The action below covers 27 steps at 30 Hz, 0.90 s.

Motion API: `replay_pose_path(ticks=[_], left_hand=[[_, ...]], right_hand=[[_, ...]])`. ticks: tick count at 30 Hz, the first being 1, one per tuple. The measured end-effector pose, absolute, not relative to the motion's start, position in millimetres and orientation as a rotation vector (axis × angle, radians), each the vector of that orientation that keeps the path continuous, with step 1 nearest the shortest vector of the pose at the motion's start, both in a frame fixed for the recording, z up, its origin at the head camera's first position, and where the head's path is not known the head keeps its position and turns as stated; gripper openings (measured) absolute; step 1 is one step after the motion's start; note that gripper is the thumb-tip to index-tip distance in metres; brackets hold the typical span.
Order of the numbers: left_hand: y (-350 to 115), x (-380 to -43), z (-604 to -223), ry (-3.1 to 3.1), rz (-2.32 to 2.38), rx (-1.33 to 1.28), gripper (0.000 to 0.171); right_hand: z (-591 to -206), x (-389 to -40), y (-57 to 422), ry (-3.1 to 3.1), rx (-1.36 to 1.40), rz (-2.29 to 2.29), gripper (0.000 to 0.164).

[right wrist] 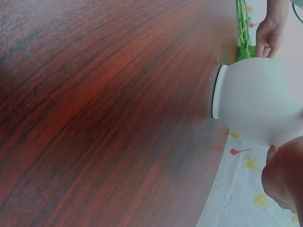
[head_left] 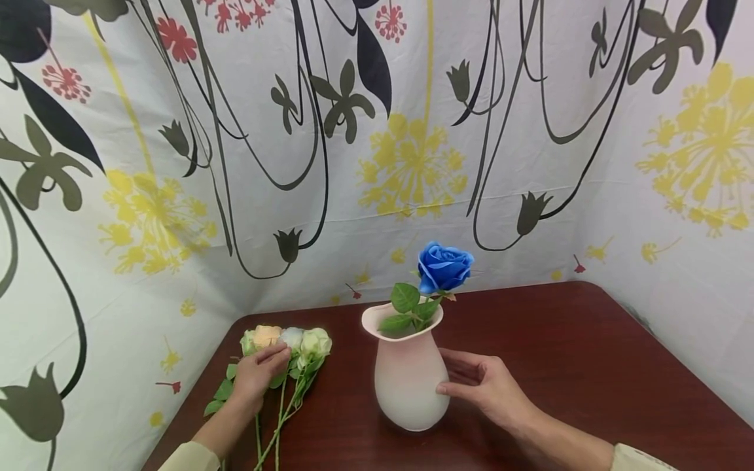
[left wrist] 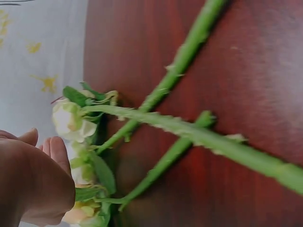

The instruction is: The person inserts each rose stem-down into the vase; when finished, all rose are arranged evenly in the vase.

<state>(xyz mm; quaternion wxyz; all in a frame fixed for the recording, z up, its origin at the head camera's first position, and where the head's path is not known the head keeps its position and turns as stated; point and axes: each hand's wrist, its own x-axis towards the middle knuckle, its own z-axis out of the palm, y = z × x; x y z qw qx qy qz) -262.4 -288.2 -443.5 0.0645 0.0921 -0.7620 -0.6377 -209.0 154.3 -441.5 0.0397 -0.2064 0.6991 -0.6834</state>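
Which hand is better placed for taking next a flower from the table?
Probably the left hand: it is right at the flowers lying there, while the right hand holds the vase, farther from them.

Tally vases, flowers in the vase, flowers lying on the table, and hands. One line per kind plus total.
Vase: 1
Blue rose, in the vase: 1
Loose flowers: at least 3 (overlapping, exact count unclear)
Left hand and right hand: 2
Total: at least 7
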Motion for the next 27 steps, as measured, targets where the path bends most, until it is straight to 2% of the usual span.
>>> replay_pose_path(ticks=[12, 27], left_hand=[[-287, -260, -465, -2.364, -1.943, 0.326, 0.041], [-276, -255, -461, -2.522, -1.776, 0.284, 0.032]], right_hand=[[-440, -209, 153, 2.147, -0.62, -2.095, 0.064], [-439, -209, 154, 2.151, -0.59, -2.079, 0.066]])
